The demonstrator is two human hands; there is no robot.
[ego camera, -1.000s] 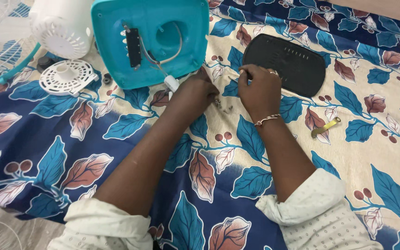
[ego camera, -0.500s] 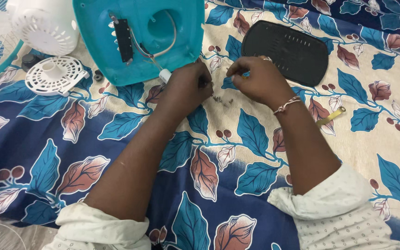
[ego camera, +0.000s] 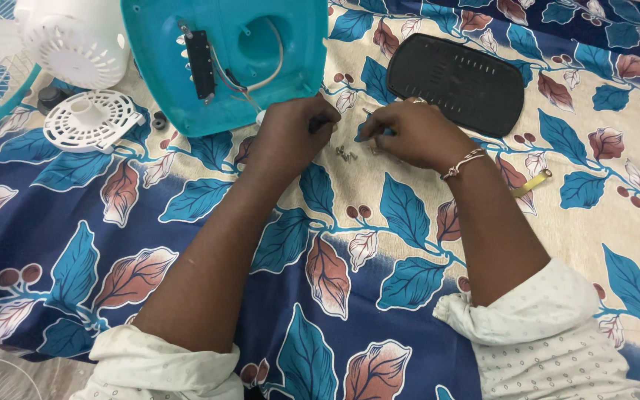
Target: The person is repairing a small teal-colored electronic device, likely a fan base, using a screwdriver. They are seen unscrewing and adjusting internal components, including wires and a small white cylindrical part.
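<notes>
My left hand (ego camera: 290,137) rests curled on the leaf-patterned sheet just below the teal plastic fan base (ego camera: 224,59). Its fingers are closed round a small dark tool (ego camera: 319,123). My right hand (ego camera: 412,133), with a bracelet at the wrist, lies a little to the right. Its fingertips are pinched on a small metal part, which they mostly hide. Several small screws (ego camera: 346,154) lie on the cloth between the two hands. The base lies open side up and shows a black switch strip and white wires.
A black oval cover plate (ego camera: 457,81) lies beyond my right hand. A white motor housing (ego camera: 75,41) and a white slotted disc (ego camera: 90,118) sit at the far left. On the sheet to the right is a small yellow piece (ego camera: 531,184).
Both hands have drawn slightly closer to me and apart. The screws on the cloth between them now show.
</notes>
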